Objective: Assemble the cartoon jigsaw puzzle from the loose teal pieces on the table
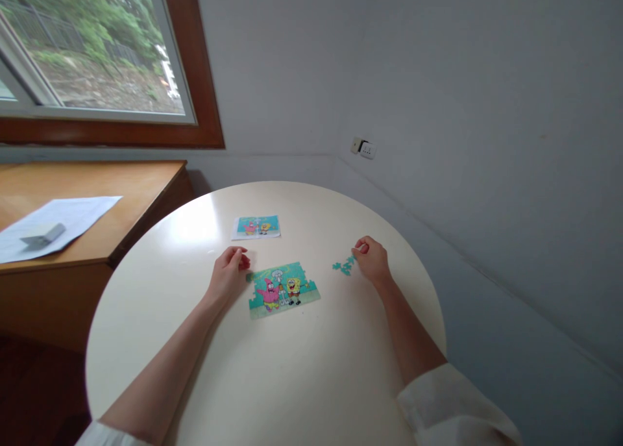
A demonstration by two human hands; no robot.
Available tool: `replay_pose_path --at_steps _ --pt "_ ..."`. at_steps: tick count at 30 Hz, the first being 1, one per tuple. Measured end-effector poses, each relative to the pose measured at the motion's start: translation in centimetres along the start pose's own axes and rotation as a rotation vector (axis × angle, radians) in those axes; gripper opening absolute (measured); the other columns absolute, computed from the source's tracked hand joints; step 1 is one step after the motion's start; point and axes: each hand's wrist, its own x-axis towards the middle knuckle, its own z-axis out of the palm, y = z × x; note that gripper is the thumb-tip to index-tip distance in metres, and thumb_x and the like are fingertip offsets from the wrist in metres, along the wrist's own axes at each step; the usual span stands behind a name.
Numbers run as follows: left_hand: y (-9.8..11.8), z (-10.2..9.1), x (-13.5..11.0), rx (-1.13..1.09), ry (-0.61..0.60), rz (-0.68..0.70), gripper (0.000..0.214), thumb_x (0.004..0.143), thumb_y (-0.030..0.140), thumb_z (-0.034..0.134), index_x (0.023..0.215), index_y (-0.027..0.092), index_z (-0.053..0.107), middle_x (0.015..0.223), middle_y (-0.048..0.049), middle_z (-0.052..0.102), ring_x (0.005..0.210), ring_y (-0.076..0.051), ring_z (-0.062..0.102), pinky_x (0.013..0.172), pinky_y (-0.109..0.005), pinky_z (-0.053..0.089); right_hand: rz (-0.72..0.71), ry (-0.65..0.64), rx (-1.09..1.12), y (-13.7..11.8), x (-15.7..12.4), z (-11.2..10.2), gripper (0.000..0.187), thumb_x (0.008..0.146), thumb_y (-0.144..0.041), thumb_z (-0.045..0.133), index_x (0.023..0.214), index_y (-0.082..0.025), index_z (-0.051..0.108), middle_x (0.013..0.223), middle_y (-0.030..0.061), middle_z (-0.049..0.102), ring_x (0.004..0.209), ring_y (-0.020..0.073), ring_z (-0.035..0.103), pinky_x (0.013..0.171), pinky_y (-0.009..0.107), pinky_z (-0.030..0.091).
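A jigsaw puzzle (286, 291) with three cartoon figures on teal lies mostly assembled on the round white table (292, 381). Its left and right edges have gaps. My left hand (228, 269) rests beside its upper left corner, fingers curled in; whether anything is inside them is hidden. To the right of the puzzle, my right hand (370, 256) pinches with thumb and forefinger at a teal puzzle piece (353, 258). Several loose teal pieces (344, 268) lie just left of those fingertips. Behind the puzzle is a reference picture sheet (257, 226) showing the same figures.
A wooden desk (146, 183) stands at the left, with a paper sheet (78, 211) and a small pale object (43, 235) on it. A window (97, 50) is above the desk. Wall sockets (367, 150) are beyond the table, whose curved edge nears the right wall.
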Motion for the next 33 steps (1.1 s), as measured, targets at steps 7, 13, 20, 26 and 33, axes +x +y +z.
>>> replay_pose_path --at_steps 7,13,20,26,33 --pt "0.0 0.0 0.0 -0.004 0.006 -0.007 0.034 0.063 0.047 0.059 0.074 0.015 0.057 0.055 0.0009 0.055 0.056 -0.013 0.052 0.057 -0.028 0.044 0.027 0.009 -0.021 -0.1 0.1 -0.1 0.003 0.060 -0.020 0.052 0.060 -0.019 0.055 0.046 -0.0047 0.045 0.046 0.0119 0.044 0.052 0.024 0.032" --pt "0.1 0.1 0.0 0.001 0.011 0.007 0.034 0.063 0.048 0.059 0.073 0.015 0.057 0.054 0.0005 0.055 0.056 -0.013 0.053 0.056 -0.028 0.045 0.028 0.023 -0.016 -0.2 0.1 -0.1 0.003 0.060 -0.021 0.053 0.060 -0.019 0.054 0.045 -0.0056 0.043 0.045 0.0113 0.042 0.052 0.024 0.031" --pt "0.1 0.1 0.0 -0.001 0.014 0.000 0.034 0.063 0.048 0.059 0.073 0.015 0.057 0.055 0.0006 0.055 0.056 -0.013 0.053 0.055 -0.027 0.045 -0.002 -0.018 0.137 -0.8 -0.4 0.0 0.016 0.057 -0.029 0.062 0.064 -0.020 0.051 0.048 -0.0080 0.040 0.045 0.0094 0.041 0.049 0.023 0.031" --pt "0.2 0.1 -0.1 0.004 0.005 -0.006 0.034 0.064 0.048 0.059 0.074 0.016 0.057 0.056 0.0006 0.055 0.057 -0.014 0.053 0.057 -0.029 0.045 0.009 -0.020 0.153 -1.3 -0.7 -0.2 0.020 0.057 -0.035 0.065 0.062 -0.019 0.054 0.047 -0.0081 0.038 0.044 0.0088 0.039 0.048 0.023 0.030" --pt "0.2 0.1 -0.1 0.012 0.002 -0.006 0.035 0.064 0.050 0.059 0.074 0.016 0.057 0.055 0.0007 0.054 0.057 -0.014 0.053 0.057 -0.029 0.045 -0.001 -0.008 0.156 -1.3 -0.7 -0.1 0.025 0.060 -0.043 0.061 0.061 -0.018 0.057 0.045 -0.0068 0.038 0.043 0.0089 0.037 0.046 0.023 0.028"
